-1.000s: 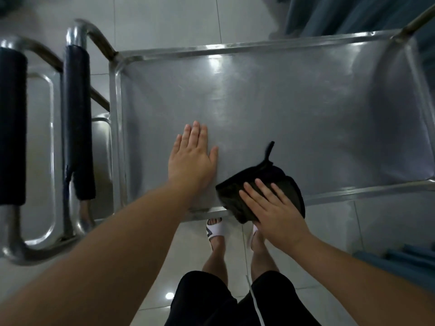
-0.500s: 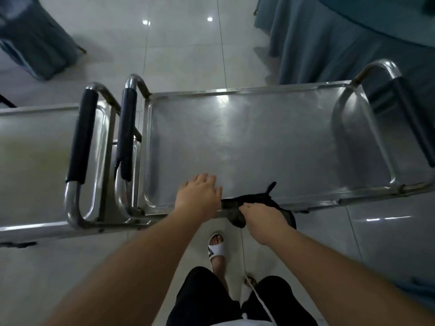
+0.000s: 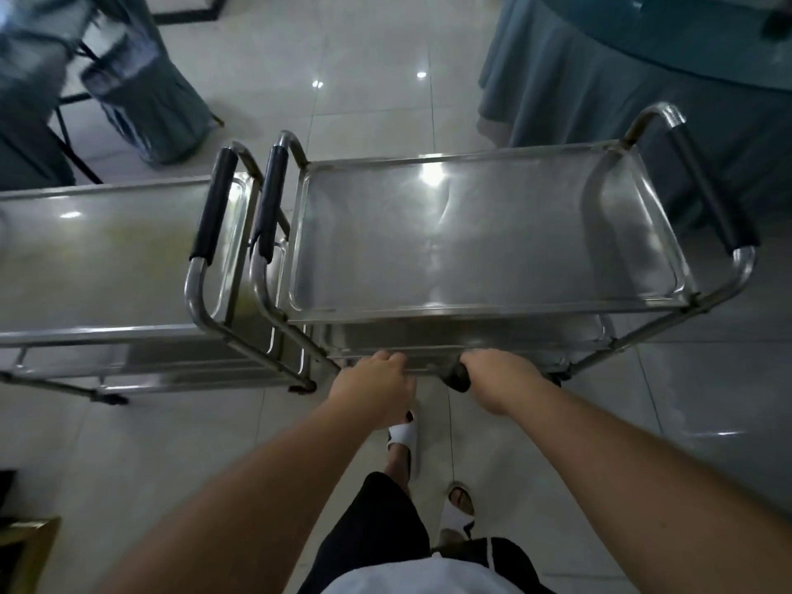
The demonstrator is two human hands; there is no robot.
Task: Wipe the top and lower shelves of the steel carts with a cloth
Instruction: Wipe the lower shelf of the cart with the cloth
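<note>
the left hand (image 3: 372, 390) curls its fingers on the lower shelf (image 3: 428, 340) edge; the right hand (image 3: 497, 379) grips the dark cloth (image 3: 457, 376) there. no readable writing.

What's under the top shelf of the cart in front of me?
A lower steel shelf shows under the top shelf, with the right hand gripping a dark cloth at its near edge. Most of that shelf is covered.

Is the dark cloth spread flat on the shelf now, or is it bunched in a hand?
Bunched. Only a small dark wad of the cloth shows, gripped under the right hand at the lower shelf's front edge.
</note>
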